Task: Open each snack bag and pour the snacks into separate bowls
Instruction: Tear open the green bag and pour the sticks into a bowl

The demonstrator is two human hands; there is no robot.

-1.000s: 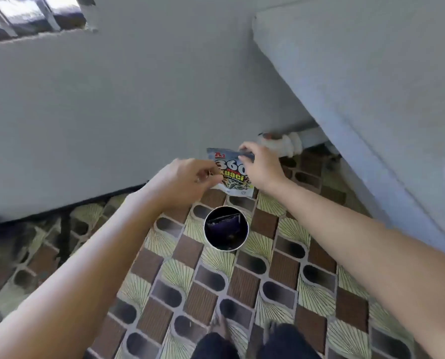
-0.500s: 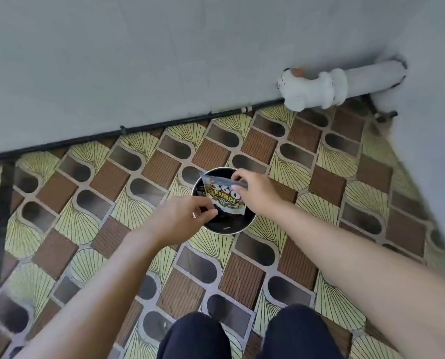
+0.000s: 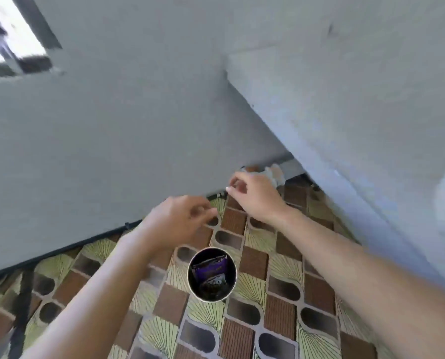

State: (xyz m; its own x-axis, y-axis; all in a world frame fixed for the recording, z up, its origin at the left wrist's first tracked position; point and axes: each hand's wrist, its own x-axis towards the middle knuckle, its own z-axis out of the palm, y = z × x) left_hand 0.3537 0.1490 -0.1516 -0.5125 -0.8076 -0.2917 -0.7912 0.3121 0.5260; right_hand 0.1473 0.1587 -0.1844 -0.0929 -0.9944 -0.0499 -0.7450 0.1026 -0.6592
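Single head-worn view, wide-angle, straight lines bowed toward edges. Faces forward and steeply down. Forearms enter from bottom corners; left hand and right hand close to lens, mid-frame. Patterned floor fills lower half, grey wall upper half. Round dark container farther below, on floor.

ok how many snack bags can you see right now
2, both inside the round black container: a purple bag at its far side, a darker printed bag at its near side. Others may be hidden underneath.
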